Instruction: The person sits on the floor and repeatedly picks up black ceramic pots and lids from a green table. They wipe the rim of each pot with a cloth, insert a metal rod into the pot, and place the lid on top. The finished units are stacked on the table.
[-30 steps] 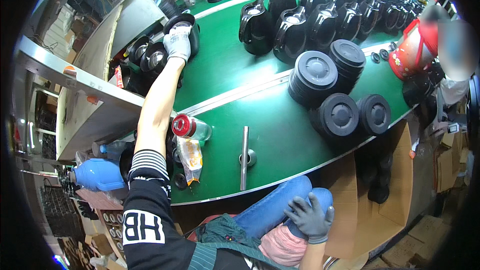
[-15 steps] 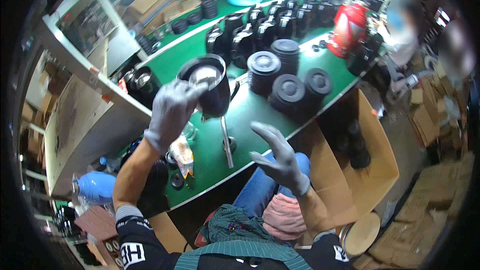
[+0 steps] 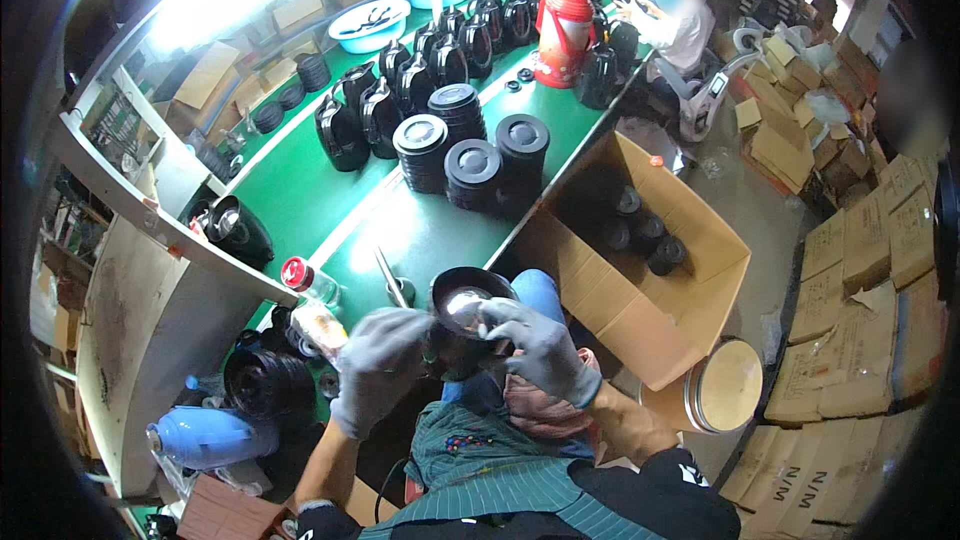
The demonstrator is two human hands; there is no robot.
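Observation:
Just above my lap, a black jug [image 3: 456, 352] with a shiny metallic inside is held tilted, its mouth facing up. My right hand [image 3: 545, 345], in a grey glove, grips the jug's rim from the right, with fingertips at the opening. My left hand [image 3: 380, 368], gloved alike, is closed and close against the jug's left side; it is slightly blurred, and what its fingers hold is hidden. Beyond the jug, a metal rod [image 3: 386, 272] stands up from the green table [image 3: 345, 230]. A glass jar with a red lid [image 3: 310, 280] is left of the rod.
Stacks of black lids [image 3: 472, 175] and rows of black jugs [image 3: 380, 120] stand on the table near a red flask [image 3: 565, 35]. An open carton [image 3: 715, 290] holding black parts is at right, above a round drum [image 3: 725, 385]. A blue flask [image 3: 212, 437] lies lower left. Another person [image 3: 680, 25] sits farther off.
The jug has come down from above the table to over my lap, left hand with it. My right hand, open and apart before, now grips its rim. The view has turned rightward.

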